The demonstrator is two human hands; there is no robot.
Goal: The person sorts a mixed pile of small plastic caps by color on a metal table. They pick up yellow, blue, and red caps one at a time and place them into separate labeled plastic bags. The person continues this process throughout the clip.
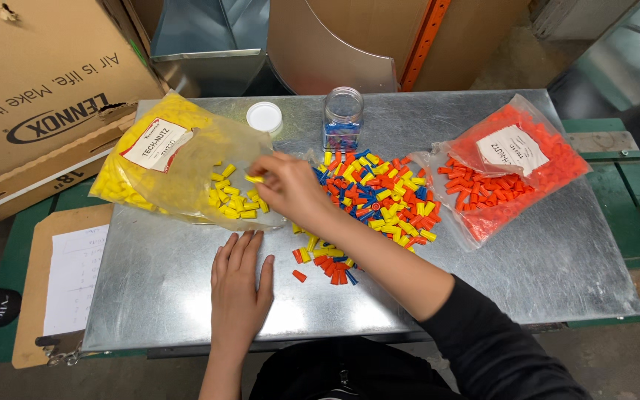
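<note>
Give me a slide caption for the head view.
Right hand drops a yellow connector into the yellow bag.

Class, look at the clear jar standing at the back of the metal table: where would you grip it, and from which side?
Grip the clear jar around its upright, straight wall, coming from the front-left. Its mouth is open, with the white lid lying apart, and the mixed pile of small caps crowds its front-right.

A clear bag of yellow caps (pixel 164 159) with a white label (pixel 158 144) lies at the table's (pixel 542 259) far-left corner; an orange-filled bag (pixel 509 170), white-labelled (pixel 512 148), lies far right. A printed brown carton (pixel 35 89) stands beyond the left edge.
</note>
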